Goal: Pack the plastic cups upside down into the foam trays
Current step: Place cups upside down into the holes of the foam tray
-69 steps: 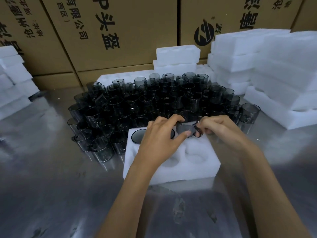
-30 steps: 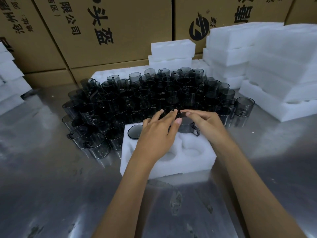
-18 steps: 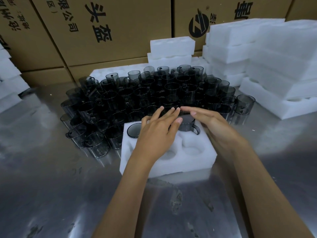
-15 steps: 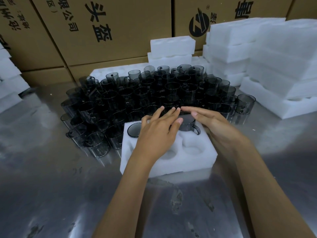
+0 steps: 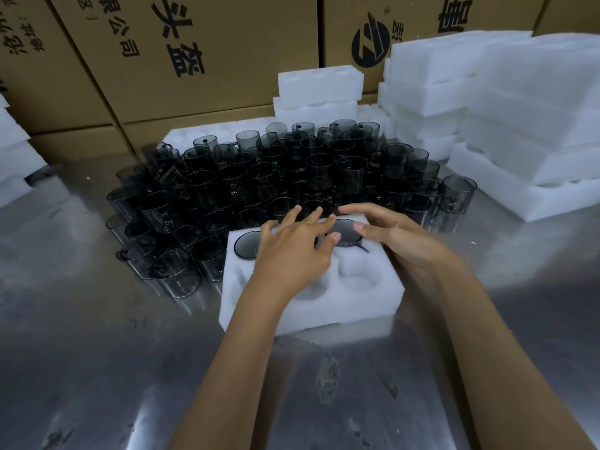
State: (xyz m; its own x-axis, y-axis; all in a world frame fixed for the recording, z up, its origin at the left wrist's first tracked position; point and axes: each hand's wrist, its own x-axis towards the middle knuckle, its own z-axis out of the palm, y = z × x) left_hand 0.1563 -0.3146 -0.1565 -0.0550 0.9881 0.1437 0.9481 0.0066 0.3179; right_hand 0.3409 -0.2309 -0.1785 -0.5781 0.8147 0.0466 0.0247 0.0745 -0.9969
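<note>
The left hand [image 5: 292, 251] is spread flat with straight fingers over the foam tray [image 5: 311, 306]; nothing is gripped. The right hand [image 5: 389, 235] is held open beside an inverted cup [image 5: 345, 233], touched at its rim by the thumb; another cup [image 5: 246, 245] is seated at the far left; two near pockets are seen unfilled; many cups [image 5: 292, 177] remain behind; pockets under the left hand are hidden.
</note>
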